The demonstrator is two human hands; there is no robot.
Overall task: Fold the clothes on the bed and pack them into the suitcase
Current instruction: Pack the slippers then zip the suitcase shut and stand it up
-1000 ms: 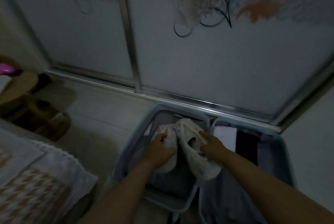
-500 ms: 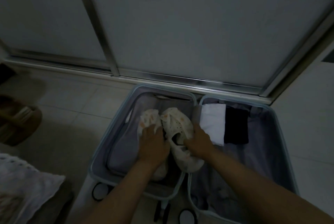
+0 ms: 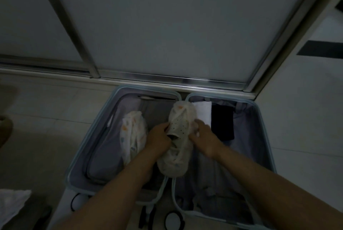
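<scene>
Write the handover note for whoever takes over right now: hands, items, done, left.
Left hand: grips the bagged shoe over the middle seam of the suitcase.
Right hand: grips the same shoe's other side.
Second bagged shoe lies in the left half; white folded garment and black folded garment lie in the right half.
Done: two garments and one shoe packed.
Left: set down the held shoe; clothes remaining on the bed cannot be judged from this view.

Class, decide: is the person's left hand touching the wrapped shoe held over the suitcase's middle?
Touching. The head view shows the left hand gripping the wrapped shoe, fingers curled onto its side with no gap.
</scene>
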